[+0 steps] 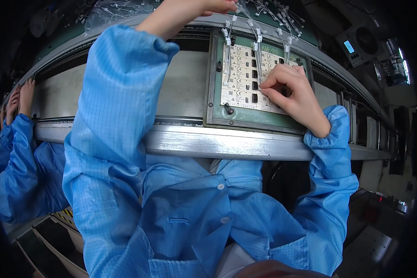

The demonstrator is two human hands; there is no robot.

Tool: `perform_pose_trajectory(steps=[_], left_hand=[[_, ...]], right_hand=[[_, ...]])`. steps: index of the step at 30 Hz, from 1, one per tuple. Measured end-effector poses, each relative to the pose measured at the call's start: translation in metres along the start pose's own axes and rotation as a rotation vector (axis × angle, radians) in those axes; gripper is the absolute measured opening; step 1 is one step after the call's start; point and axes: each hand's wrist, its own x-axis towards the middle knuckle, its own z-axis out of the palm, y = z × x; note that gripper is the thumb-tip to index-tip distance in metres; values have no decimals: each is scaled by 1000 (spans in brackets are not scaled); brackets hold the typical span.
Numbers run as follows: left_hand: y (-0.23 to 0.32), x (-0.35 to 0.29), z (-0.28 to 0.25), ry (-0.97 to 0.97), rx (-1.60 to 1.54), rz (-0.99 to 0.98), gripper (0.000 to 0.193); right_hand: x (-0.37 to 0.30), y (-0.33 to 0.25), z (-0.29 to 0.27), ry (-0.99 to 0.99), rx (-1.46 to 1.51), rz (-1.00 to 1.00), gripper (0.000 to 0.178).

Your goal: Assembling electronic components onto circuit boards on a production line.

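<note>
A green fixture frame (213, 113) holds a panel of white circuit boards (238, 92) with black components in rows. White cables with plugs lie across it in bunches: a left bunch (227, 60), a middle bunch (258, 53) and a right bunch (287, 46). My right hand (294, 90) is over the panel's right side, thumb and forefinger pinched at the lower end of a middle cable. Beyond the frame's far edge, my left hand (204, 7) reaches toward loose cables with its fingers drawn together. The picture's top edge cuts it off, and what it holds is unclear.
A metal rail (185, 141) runs along the conveyor's near side. Loose white cables (282, 16) and a clear plastic bag (111, 16) lie on the far green surface. At the left, another person's hands (23, 99) rest by the line. A device with a lit screen (349, 47) stands far right.
</note>
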Motion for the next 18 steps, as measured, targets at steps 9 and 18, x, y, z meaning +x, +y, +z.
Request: perform_pose_trajectory(steps=[9, 18], left_hand=[[-6, -42, 18, -155, 15, 44, 16], [7, -51, 29, -159, 148, 45, 17]], right_hand=[[2, 6, -8, -89, 6, 14, 5], [-6, 5, -3, -17, -84, 28, 7]])
